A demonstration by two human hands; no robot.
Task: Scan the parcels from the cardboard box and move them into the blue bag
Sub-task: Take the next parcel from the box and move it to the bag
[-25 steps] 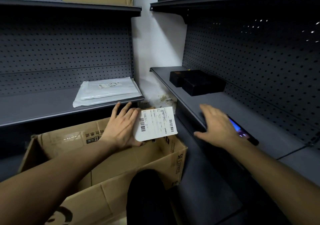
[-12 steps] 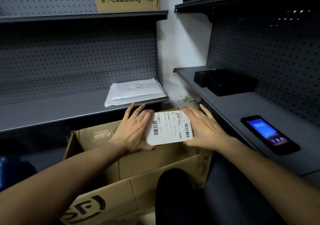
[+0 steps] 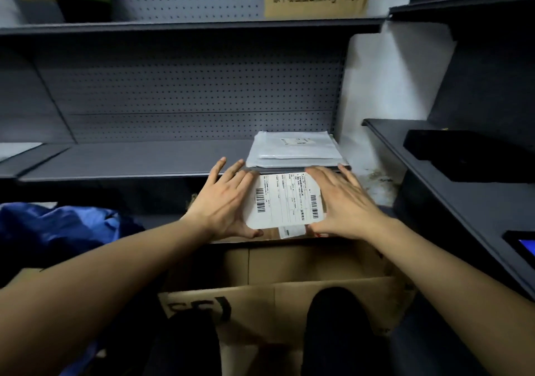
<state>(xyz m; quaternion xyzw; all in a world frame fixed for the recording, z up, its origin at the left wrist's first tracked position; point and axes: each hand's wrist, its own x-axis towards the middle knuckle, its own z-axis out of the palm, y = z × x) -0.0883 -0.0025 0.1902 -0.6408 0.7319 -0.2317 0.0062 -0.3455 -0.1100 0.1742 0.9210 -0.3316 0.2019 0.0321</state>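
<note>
Above the open cardboard box [image 3: 289,268], both hands press a small parcel [image 3: 285,200] between them — the left hand [image 3: 224,202] flat against its left edge, the right hand [image 3: 344,202] against its right, fingers spread rather than curled. Its white label with barcodes faces up; the print is too small to read. Left of the box, the blue bag [image 3: 58,231] slumps in shadow, its mouth hard to make out. Right of the box, a lit screen [image 3: 524,246] is cut off by the frame edge — only a corner shows

parcel [image 3: 285,200] above cardboard box [image 3: 289,294]; blue bag [image 3: 58,231] left of box.
</note>
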